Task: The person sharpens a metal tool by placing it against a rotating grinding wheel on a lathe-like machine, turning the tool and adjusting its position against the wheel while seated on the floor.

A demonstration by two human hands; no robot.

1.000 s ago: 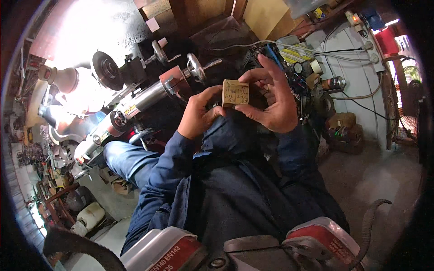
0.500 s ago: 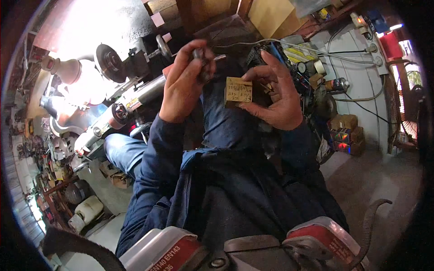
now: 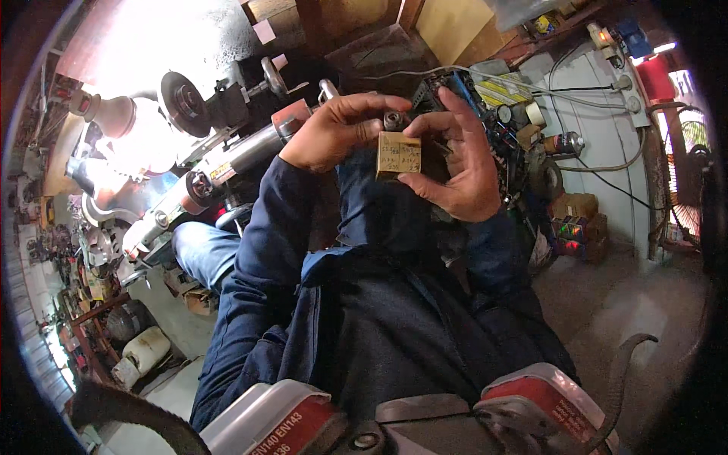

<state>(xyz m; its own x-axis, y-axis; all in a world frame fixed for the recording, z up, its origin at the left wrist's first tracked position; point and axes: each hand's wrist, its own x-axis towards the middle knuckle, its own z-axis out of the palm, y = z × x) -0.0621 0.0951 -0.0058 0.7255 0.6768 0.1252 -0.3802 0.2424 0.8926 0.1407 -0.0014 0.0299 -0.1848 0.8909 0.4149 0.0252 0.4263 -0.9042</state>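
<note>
In front of my chest, my right hand (image 3: 462, 171) grips a small tan box (image 3: 398, 154) between thumb and fingers. Dark handwriting covers the box's near face. My left hand (image 3: 337, 130) has come in from the left and pinches a small round metal part (image 3: 393, 120). Its end faces me and shows a dark centre; the rest is hidden by my fingers. The metal part sits just above the box's top edge; whether they touch I cannot tell. Both forearms are in dark blue sleeves.
A lathe-like machine (image 3: 220, 171) with a silver bed stands at the left, with a dark disc (image 3: 182, 104) above it. Cables (image 3: 576, 89) run along the right wall. Stacked small boxes (image 3: 580, 227) rest on the right. A respirator (image 3: 425, 425) juts into the lower edge.
My left hand has moved right and down, bringing the metal part from upright and apart to right above the box. My right hand and the box have hardly moved.
</note>
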